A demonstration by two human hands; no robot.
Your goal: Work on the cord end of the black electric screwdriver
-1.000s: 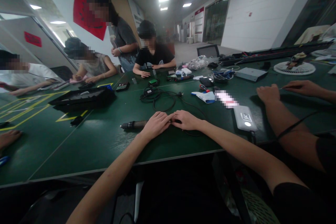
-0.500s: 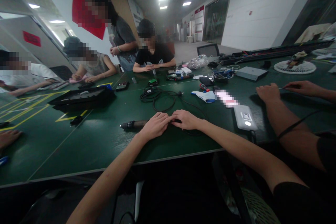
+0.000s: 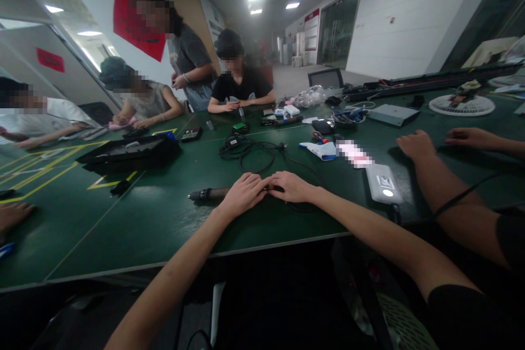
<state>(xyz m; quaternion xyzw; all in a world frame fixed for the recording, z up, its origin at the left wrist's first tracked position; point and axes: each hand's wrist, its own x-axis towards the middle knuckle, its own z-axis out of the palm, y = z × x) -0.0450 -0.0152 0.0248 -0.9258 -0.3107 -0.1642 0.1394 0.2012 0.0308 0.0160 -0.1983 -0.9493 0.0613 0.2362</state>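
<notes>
A dark electric screwdriver (image 3: 207, 194) lies along the green table, its tip toward the left. My left hand (image 3: 246, 192) is wrapped over its body from above. Close against it, my right hand (image 3: 290, 186) has its fingers pinched at the screwdriver's rear end, where a dark cord seems to leave it. The fingertips of both hands meet there, and what lies under them is partly hidden. Just beyond my hands is a loose coil of black cable (image 3: 256, 170) with a plug.
A grey-white device (image 3: 383, 183) sits to the right, by a co-worker's arms (image 3: 455, 197). A blue-and-white packet (image 3: 320, 150) lies beyond. On the left stands a black tray (image 3: 127, 152). Farther off are a white fan grille (image 3: 461, 105) and several people around the green table (image 3: 164, 229).
My hands have stayed nearly still on the screwdriver. At the right, the co-worker's hands have shifted slightly, and the thin thing between them no longer shows. The standing person's head has moved a little.
</notes>
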